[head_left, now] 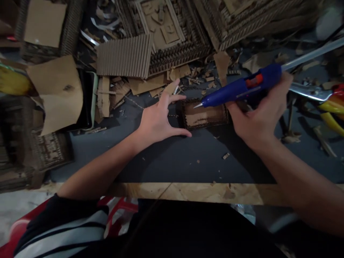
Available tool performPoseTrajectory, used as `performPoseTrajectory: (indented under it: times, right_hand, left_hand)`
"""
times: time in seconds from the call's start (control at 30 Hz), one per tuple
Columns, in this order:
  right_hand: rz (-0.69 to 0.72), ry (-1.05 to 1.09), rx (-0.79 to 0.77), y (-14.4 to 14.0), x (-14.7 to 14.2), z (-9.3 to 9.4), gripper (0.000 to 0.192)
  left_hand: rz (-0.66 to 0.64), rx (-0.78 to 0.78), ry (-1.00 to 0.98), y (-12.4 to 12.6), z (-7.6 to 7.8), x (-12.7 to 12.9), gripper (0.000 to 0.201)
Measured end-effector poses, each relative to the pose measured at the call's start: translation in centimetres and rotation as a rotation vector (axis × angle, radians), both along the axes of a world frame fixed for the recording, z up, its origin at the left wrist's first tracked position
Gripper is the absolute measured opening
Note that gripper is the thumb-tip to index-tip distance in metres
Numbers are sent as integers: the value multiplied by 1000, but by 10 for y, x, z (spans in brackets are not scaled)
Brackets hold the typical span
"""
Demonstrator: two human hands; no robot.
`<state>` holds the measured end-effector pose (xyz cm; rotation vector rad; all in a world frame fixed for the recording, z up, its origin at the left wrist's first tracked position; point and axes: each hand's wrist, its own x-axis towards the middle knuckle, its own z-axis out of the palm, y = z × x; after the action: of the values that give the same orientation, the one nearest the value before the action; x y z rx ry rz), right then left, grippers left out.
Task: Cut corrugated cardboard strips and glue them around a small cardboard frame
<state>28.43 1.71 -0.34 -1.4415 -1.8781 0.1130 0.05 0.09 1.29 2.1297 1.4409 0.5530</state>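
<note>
My right hand is wrapped round a blue glue gun, whose metal tip points left. A clear glue stick sticks out of its back end. Under the tip lies a small open cardboard box with corrugated walls, flat on the dark work surface. My left hand is just left of this box, thumb and fingers spread apart around its left end. Nothing shows between those fingers, and I cannot tell whether the thumb touches the box.
Larger corrugated cardboard pieces and a layered frame stand at the back. Cardboard scraps litter the table. A brown sheet lies at left. A metal tool with a red and yellow handle is at right. The wooden table edge runs along the front.
</note>
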Motion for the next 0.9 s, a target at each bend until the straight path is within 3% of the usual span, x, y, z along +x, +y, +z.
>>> performPoseTrajectory:
  times: [0.1,0.3,0.4,0.53,0.63,0.8,0.9]
  right_hand:
    - [-2,-13,-27,2,1,0,56]
    - [63,71,91,8,0,-2,62]
    - [58,58,149,8,13,-11,60]
    - [43,-40,268,11,39,-26,74]
    - [32,-63,216,14,42,-26,73]
    - [30,-169,160,17,18,-14,70]
    - [-22,-185,78,20,6,-10,58]
  left_hand:
    - [-13,-21,5,1,3,-2,133]
    - [5,-34,159,3,9,5,131]
    - [10,-69,194,3,13,9,133]
    - [31,-118,195,4,18,11,126]
    - [21,-123,194,4,17,10,123]
    - [-29,-52,228,3,14,8,121]
    - [-24,-39,251,1,17,9,117]
